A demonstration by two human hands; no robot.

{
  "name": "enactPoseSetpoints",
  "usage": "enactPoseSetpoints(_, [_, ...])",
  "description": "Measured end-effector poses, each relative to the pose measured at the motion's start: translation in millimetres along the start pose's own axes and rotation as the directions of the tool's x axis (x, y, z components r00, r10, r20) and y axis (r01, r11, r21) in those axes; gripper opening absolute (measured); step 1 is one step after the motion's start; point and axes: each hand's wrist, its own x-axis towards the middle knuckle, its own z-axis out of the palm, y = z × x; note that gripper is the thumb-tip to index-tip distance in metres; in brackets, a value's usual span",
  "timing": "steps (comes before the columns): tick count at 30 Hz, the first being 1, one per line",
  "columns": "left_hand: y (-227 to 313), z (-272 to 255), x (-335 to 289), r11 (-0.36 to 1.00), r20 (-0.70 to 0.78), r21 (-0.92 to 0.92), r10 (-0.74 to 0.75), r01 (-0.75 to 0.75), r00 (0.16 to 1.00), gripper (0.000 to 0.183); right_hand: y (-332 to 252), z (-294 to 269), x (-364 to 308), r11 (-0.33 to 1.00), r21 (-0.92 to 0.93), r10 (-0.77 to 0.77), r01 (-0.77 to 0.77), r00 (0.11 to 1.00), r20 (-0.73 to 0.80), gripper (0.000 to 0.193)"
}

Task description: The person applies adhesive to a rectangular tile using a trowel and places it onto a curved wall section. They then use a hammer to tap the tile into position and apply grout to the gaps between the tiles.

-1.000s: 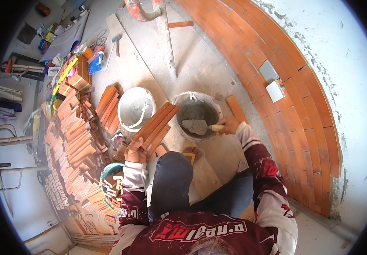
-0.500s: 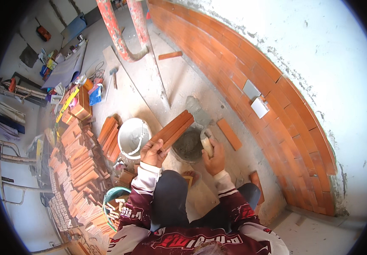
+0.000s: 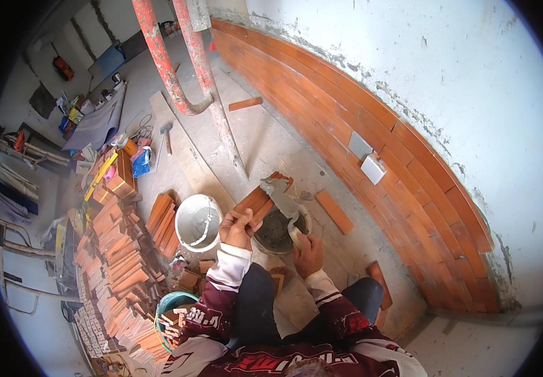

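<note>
My left hand [image 3: 236, 230] grips the near end of a brick-red clay tile [image 3: 252, 204], its ribbed face turned up and slanting away from me. In my right hand [image 3: 309, 254] is the handle of a trowel [image 3: 284, 204]; its grey, mortar-coated blade lies against the far part of the tile. Wet mortar [image 3: 276, 182] sits on the tile's far end. Right below both is a bucket of grey mortar [image 3: 276, 234], partly hidden by the tile and trowel.
A white bucket [image 3: 197, 223] stands left of my hands, beside stacked tiles [image 3: 161, 220] and a large tile pile [image 3: 124, 270]. One loose tile [image 3: 334, 212] lies to the right, near the tiled wall [image 3: 403, 182]. Red scaffold legs [image 3: 205, 69] rise ahead; a hammer [image 3: 166, 135] lies beyond.
The trowel has swung up and left from over the mortar bucket onto the tile, leaving mortar at its far end. The tile has dipped slightly toward the bucket.
</note>
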Motion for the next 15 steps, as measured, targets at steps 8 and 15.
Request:
enactPoseSetpoints(8, [-9.8, -28.5, 17.4, 0.998, -0.158, -0.065, -0.031, 0.021, 0.987, 0.013, 21.8, -62.2, -4.0, 0.981, 0.071, -0.188, 0.178, 0.964, 0.187, 0.050])
enactPoseSetpoints(15, [-8.0, -40.5, 18.7, 0.989, -0.237, -0.122, 0.054, -0.085, 0.970, 0.013, 70.7, -29.1, 76.9, 0.990, -0.128, 0.052, 0.058, 0.697, 0.715, 0.037])
